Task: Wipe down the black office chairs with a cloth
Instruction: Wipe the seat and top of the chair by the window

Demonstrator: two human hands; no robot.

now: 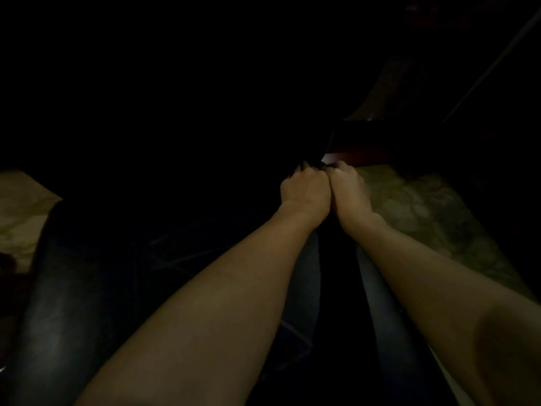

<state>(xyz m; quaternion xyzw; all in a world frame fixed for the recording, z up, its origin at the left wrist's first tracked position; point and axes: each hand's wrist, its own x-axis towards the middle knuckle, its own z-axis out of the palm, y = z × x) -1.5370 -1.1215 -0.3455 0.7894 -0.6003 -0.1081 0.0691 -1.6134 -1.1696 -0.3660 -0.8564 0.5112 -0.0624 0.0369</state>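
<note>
Head view: left hand, right hand touching, fingers curled.

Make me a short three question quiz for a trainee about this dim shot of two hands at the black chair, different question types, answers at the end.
1. True or false: the left hand and the right hand are far apart.
2. Multiple choice: where do the hands meet? A) on the pale patterned floor B) at the far edge of the black chair C) on the reddish wooden furniture
3. Fill in: the fingers of both hands are ____ rather than straight.

Key: 1 false, they touch side by side. 2 B. 3 curled; what they grip is too dark to tell.
</note>
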